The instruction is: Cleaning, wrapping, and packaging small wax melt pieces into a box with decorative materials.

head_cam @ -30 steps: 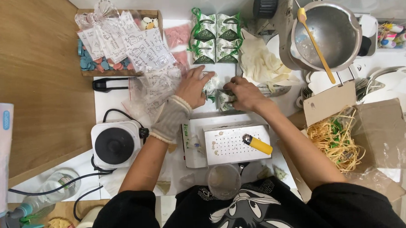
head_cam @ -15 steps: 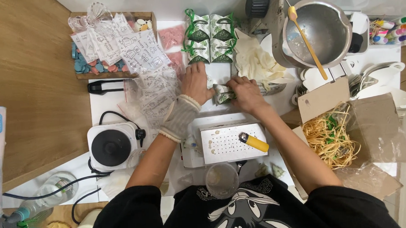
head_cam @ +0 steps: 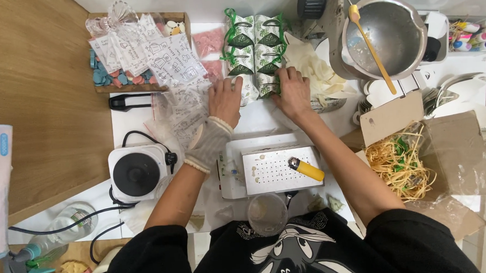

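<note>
Just behind: more green leaf boxes (head_cam: 255, 43) in rows, clear printed bags (head_cam: 157, 58) to the left, a metal pot (head_cam: 383, 35) to the right. Closer than half a second ago to those rows. Left hand (head_cam: 225, 99) and right hand (head_cam: 293, 90) pressed flat, fingers spread, not clenched, on a small green box (head_cam: 262, 85) between them.

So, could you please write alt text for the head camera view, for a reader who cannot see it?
Seen from above, a person's left hand and right hand press a small green leaf-patterned gift box on a white table, below a row of matching boxes. Nearby lie a yellow lighter and a white hotplate.
</note>
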